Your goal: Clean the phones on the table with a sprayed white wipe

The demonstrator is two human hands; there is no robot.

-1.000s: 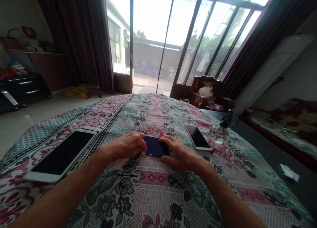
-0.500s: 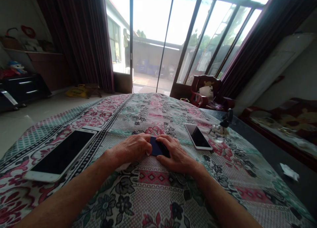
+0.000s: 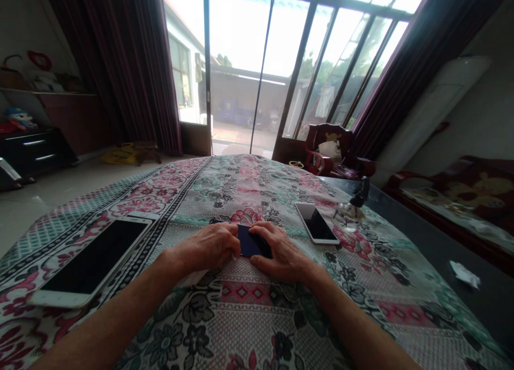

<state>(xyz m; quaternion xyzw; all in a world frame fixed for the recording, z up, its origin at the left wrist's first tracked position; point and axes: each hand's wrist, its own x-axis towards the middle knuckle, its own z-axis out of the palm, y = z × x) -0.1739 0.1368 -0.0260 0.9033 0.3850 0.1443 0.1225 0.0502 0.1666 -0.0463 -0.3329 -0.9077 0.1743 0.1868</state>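
A dark blue phone-like object (image 3: 249, 242) lies between my hands on the patterned tablecloth (image 3: 244, 316). My right hand (image 3: 277, 251) grips its right part, thumb at the near edge and fingers over the far edge. Curled at its left end is my left hand (image 3: 217, 247), fingers pressed together; a small white bit shows under the fingertips, too small to make out. A large white phone (image 3: 94, 260) with a black screen rests to the left, and a smaller white phone (image 3: 317, 224) to the right. Something white and flat (image 3: 195, 277) shows beneath my left wrist.
A glass container with a black top (image 3: 348, 216) stands right of the smaller phone. Crumpled white paper (image 3: 465, 274) lies on the dark surface at the right. Beyond the table are a red wooden chair (image 3: 327, 145), curtains and glass doors.
The view has shifted slightly, moving the table and phones a little left and down in the picture. My left hand has drawn slightly away from the blue object, exposing more of its left end.
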